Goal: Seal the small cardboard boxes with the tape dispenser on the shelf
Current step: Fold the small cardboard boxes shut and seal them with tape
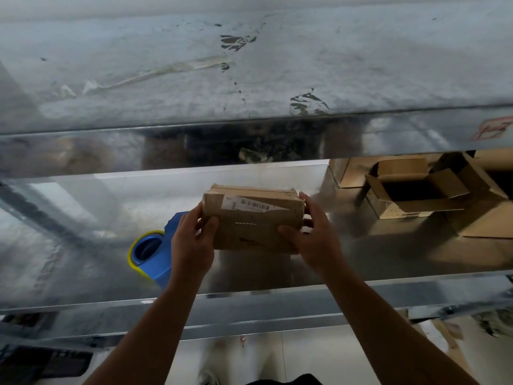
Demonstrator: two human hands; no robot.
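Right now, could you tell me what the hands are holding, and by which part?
A box, by its two ends: the left hand grips the left end, the right hand the right end, thumbs on its near face.

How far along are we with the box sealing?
Done: the held box has closed flaps; fresh tape on it I cannot confirm. In hand: left hand and right hand grip it over the shelf. Left: the open box at right is unsealed, and the dispenser lies unheld.
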